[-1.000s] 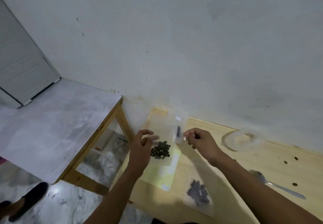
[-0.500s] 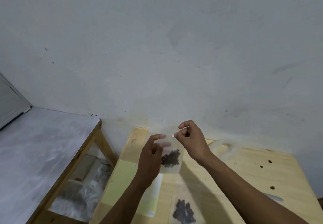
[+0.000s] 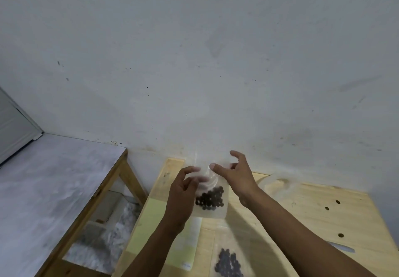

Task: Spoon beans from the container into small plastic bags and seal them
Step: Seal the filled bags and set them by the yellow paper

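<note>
A small clear plastic bag (image 3: 212, 212) with dark round beans (image 3: 210, 199) in its lower part hangs above the wooden table (image 3: 302, 216). My left hand (image 3: 182, 196) pinches the bag's upper left edge with curled fingers. My right hand (image 3: 236, 174) is at the bag's top right, fingers spread and relaxed, with the thumb tip against the bag's top. A second bag of beans (image 3: 228, 263) lies flat on the table near me. A clear plastic container (image 3: 278, 182) sits faintly visible by the wall.
A yellow-green sheet (image 3: 151, 222) lies on the table's left part. The spoon's end (image 3: 343, 249) shows beside my right forearm. A few loose beans (image 3: 338, 201) lie at the right. A grey-topped table (image 3: 54, 181) stands at the left, the wall close behind.
My right hand has let go of its pinch at the bag's top and spread its fingers. The bag has stayed raised in my left hand. The view has tilted up toward the wall.
</note>
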The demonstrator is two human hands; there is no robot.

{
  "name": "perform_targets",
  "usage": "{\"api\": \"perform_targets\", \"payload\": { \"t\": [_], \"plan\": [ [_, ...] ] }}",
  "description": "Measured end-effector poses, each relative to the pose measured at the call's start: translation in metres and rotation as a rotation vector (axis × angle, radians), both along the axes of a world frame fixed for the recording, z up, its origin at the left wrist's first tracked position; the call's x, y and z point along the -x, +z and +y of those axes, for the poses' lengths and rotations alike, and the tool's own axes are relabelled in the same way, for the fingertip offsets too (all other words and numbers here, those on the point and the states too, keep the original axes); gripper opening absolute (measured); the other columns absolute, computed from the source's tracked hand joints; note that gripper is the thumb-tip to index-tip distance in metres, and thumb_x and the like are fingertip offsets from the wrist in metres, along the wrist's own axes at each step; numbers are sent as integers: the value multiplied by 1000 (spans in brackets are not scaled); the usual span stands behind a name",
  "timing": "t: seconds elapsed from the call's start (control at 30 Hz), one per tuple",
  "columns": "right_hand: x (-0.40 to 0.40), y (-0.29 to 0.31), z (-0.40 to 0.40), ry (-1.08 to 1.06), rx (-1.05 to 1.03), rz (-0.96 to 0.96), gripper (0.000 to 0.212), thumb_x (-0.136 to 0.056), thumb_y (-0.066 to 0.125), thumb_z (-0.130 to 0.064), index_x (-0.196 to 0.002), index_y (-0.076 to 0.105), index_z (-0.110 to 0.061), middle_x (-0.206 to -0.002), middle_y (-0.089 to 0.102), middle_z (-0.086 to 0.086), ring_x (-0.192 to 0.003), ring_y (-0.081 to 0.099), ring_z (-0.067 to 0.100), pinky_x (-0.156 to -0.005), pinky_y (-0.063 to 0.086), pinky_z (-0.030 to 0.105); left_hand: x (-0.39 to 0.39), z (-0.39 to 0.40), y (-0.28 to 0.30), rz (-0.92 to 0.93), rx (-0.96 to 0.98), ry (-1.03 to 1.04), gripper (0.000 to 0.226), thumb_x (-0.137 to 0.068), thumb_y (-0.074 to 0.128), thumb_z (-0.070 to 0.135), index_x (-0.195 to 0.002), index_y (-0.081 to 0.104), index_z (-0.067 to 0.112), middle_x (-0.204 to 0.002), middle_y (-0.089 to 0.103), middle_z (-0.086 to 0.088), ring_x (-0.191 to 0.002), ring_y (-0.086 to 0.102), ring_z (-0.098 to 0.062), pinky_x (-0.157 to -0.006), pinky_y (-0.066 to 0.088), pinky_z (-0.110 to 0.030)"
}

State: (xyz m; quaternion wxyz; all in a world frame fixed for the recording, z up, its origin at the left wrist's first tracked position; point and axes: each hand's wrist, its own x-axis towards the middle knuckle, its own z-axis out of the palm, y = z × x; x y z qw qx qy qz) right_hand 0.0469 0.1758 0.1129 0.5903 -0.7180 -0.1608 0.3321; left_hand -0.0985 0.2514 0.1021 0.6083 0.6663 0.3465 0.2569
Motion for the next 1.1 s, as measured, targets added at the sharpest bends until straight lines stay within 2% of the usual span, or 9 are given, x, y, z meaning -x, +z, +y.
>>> {"api": "perform_targets", "payload": {
  "t": [0.07, 0.13, 0.47, 0.57, 0.7, 0.8, 0.9, 1.0, 1.1],
  "plan": [
    [1, -2, -1, 13, -39, 108, 65, -74, 85, -22, -128, 49, -20, -103, 66, 8, -84, 66, 19, -69, 48, 25, 2, 4, -2, 26, 69, -18, 18, -99, 54, 12, -109, 62, 23, -94, 76, 2, -90, 72, -16, -86, 53, -39],
    [4, -5, -3, 34, -34, 87, 53, -76, 83, -16, -120, 54, -19, -95, 68, 8, -74, 65, 18, -64, 48, 22, 2, 6, -3, 48, 112, -21, 11, -96, 60, 19, -106, 65, 20, -93, 76, 0, -88, 72, -18, -85, 54, -44],
    [16, -18, -11, 133, -21, -9, 34, -87, 67, -5, -115, 54, -19, -95, 71, 21, -66, 60, 14, -63, 47, 22, -11, 3, -18, 119, 220, 168, 7, -89, 69, 20, -85, 72, 15, -79, 74, -2, -79, 67, -20, -71, 52, -34],
    [18, -25, -13, 147, -23, 14, 38, -86, 67, -4, -117, 53, -20, -90, 71, 19, -65, 60, 12, -63, 48, 21, -13, 1, -22, 118, 298, 218, 9, -88, 68, 19, -87, 71, 11, -81, 72, -8, -77, 63, -20, -70, 51, -32],
    [23, -40, -18, 240, 17, 72, 53, -83, 70, -1, -122, 50, -30, -89, 71, 10, -76, 68, 21, -77, 57, 41, -14, 8, -29, 109, 326, 280, 12, -88, 67, 19, -88, 69, 8, -79, 70, -7, -74, 62, -18, -66, 47, -28],
    [28, -52, -21, 296, 78, 107, 53, -84, 68, 2, -124, 50, -27, -87, 69, 7, -72, 68, 14, -64, 58, 31, -16, 18, -36, 120, 325, 303, 14, -90, 67, 20, -92, 68, 7, -80, 69, -4, -73, 61, -16, -63, 45, -26],
    [26, -64, -22, 328, 143, 140, 58, -84, 67, 4, -128, 49, -28, -85, 64, 3, -64, 61, 7, -53, 44, 16, -17, 31, -49, 159, 367, 285, 15, -91, 67, 20, -98, 65, 7, -84, 69, -5, -69, 61, -14, -62, 48, -25],
    [21, -80, -20, 283, 183, 183, 64, -83, 67, 6, -132, 46, -28, -92, 65, 10, -71, 61, 14, -54, 45, 18, -17, 40, -63, 224, 434, 211, 27, -89, 70, 15, -112, 55, 11, -96, 68, -9, -71, 64, -17, -61, 51, -28],
    [14, -98, -12, 141, 225, 220, 66, -83, 66, 7, -136, 42, -25, -96, 67, 16, -76, 64, 25, -59, 51, 30, -14, 40, -77, 376, 428, 85, 41, -87, 70, 10, -120, 47, 14, -97, 61, -6, -77, 61, -18, -62, 50, -31]
  ]
}}
